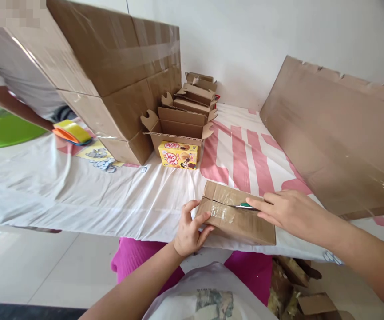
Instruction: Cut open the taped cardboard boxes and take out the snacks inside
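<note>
A taped cardboard box (241,224) lies near the front edge of the table. My left hand (192,229) grips its left end, fingertips on the top and thumb at the near side. In my right hand (287,213) is a utility knife (245,205), with a green part and thin blade showing; my fingers hide the rest. The blade lies along the seam on top, where the tape is slit toward the left. Just beyond the box, a yellow printed snack box (178,155) leans against an open carton (181,122).
Taped cartons (118,58) are stacked at the left, with several open cartons (195,95) beside them. A large cardboard sheet (338,138) stands at right. A person's arm (21,109) reaches toward yellow and orange items (73,131). Cardboard scraps (316,304) lie on the floor.
</note>
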{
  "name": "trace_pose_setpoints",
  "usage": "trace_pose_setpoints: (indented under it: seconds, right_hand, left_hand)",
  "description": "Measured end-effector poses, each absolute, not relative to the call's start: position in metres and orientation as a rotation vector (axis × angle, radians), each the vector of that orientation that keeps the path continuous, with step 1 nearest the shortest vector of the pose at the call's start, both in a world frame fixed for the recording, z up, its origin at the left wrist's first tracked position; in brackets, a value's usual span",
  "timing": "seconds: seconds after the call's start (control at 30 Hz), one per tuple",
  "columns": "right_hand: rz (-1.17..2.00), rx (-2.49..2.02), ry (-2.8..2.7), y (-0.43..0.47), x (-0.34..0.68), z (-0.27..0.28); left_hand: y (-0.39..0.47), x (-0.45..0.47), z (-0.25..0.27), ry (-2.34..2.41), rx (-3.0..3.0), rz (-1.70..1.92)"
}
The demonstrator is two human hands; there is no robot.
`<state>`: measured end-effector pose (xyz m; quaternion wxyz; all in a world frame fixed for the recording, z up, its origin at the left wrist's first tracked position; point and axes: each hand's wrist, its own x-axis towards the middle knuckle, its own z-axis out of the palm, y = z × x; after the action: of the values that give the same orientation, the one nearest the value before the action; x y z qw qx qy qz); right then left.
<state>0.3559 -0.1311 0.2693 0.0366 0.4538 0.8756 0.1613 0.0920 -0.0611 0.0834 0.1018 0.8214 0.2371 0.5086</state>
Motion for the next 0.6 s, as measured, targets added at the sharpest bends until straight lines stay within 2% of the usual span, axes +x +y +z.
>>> trace_pose_setpoints:
  seconds: [0.43, 0.6]
  right_hand:
    - [0.388, 1.578, 2.448, -0.186, 0.406, 0.275]
    - [0.153, 1.839, 2.505, -0.206, 0.446, 0.280]
  left_hand:
    - [-0.062, 0.092, 0.081, 0.732, 2.430, 1.487]
    - [-0.067, 0.090, 0.093, 0.734, 2.384, 1.435]
